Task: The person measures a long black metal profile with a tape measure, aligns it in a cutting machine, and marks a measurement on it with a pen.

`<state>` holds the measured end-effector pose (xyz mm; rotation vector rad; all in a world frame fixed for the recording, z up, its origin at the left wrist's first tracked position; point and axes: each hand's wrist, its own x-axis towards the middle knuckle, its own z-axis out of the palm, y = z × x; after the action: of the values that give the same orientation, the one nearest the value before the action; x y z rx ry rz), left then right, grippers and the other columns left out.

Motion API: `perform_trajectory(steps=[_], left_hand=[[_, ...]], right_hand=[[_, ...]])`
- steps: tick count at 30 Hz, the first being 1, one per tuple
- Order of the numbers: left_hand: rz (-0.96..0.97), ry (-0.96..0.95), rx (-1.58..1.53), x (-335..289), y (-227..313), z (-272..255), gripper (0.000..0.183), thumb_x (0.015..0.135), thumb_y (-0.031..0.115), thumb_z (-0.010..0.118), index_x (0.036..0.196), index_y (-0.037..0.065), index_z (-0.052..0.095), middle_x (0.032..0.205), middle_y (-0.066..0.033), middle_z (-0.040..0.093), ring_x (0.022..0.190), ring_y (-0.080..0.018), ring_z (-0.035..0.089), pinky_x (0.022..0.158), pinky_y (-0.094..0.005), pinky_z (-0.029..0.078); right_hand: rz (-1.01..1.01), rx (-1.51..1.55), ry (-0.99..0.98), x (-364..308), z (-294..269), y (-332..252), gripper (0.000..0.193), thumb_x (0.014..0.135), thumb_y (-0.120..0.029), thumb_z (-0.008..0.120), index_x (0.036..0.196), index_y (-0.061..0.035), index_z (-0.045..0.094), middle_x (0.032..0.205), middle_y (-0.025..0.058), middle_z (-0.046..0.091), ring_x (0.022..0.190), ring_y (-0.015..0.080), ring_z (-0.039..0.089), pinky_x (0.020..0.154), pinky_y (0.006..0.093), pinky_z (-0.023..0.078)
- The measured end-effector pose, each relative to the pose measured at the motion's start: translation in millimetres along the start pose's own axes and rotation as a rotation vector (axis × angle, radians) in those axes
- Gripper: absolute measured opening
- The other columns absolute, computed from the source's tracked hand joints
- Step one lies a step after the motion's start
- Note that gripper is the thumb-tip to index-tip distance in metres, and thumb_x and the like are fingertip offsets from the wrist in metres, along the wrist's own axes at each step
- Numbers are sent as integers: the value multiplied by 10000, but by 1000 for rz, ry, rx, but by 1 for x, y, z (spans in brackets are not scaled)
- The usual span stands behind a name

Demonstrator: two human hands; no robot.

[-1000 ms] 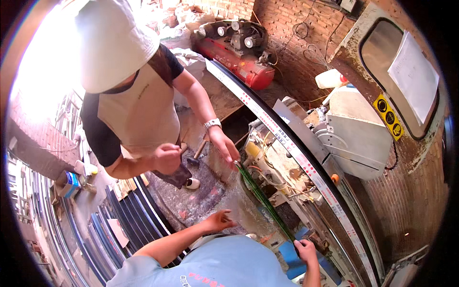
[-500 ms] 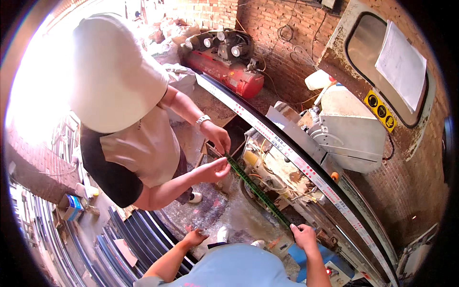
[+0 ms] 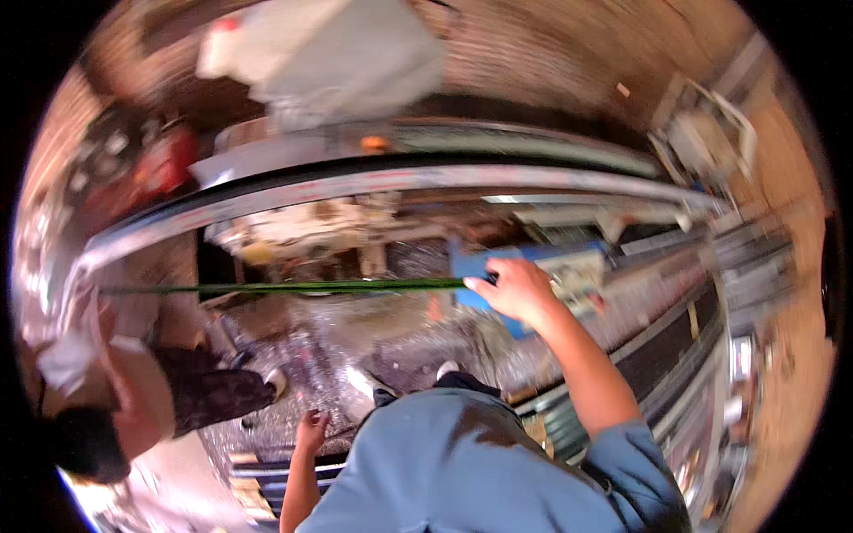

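Note:
My right hand (image 3: 511,289) is closed on the dark end of a tape measure. Its narrow green blade (image 3: 338,287) runs nearly level from there to the left, stretched above the floor. The far end reaches a co-worker (image 3: 133,382) at the left edge; blur hides how that person grips it. Low in front of me, my left hand (image 3: 311,431) hangs with its fingers loosely apart and holds nothing. Beyond the blade, and apart from it, lies a long profile (image 3: 400,180) with a white printed film and a black upper edge.
A machine with a grey housing (image 3: 346,62) stands behind the profile, with an orange knob (image 3: 374,143). A blue panel (image 3: 471,262) is beside my right hand. The red compressor (image 3: 164,164) sits at far left. Dark profiles (image 3: 666,355) lie at right. The floor (image 3: 302,355) looks littered.
My view has swung right and blurred, so the co-worker now shows at the left edge. The blade appears level instead of slanted, and much more of its length shows. My right hand still grips it.

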<state>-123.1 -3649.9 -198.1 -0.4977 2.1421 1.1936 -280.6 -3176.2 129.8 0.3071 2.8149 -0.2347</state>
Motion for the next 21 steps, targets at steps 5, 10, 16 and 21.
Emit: perform_trajectory(steps=[5, 10, 16, 21], left_hand=[[116, -162, 336, 30, -2, 54, 569, 877, 397, 706, 1253, -6, 561, 1026, -176, 721, 964, -273, 699, 825, -364, 534], [323, -321, 875, 40, 56, 139, 568, 860, 439, 700, 1260, 55, 573, 1027, -155, 726, 983, -325, 691, 847, -415, 537], [562, -572, 968, -15, 192, 312, 489, 862, 379, 713, 1217, 66, 590, 1034, -157, 720, 956, -304, 701, 832, -423, 548], [686, -840, 657, -121, 332, 509, 377, 891, 301, 692, 1178, 65, 628, 1013, -134, 719, 952, -231, 695, 854, -354, 540]], right_hand=[[70, 45, 226, -69, -12, 157, 462, 852, -565, 643, 1025, -141, 705, 967, 178, 690, 937, 365, 652, 816, 468, 520], [127, 26, 285, -160, -41, 310, 384, 867, -479, 663, 1001, -120, 681, 1007, 144, 674, 1003, 326, 633, 833, 450, 524], [265, -68, 252, -272, -85, 499, 445, 888, -511, 633, 947, -70, 660, 993, 131, 663, 1011, 298, 627, 873, 440, 523], [270, 4, 256, -325, -95, 606, 501, 926, -565, 547, 964, -77, 656, 1006, 106, 653, 1079, 252, 603, 951, 410, 522]])
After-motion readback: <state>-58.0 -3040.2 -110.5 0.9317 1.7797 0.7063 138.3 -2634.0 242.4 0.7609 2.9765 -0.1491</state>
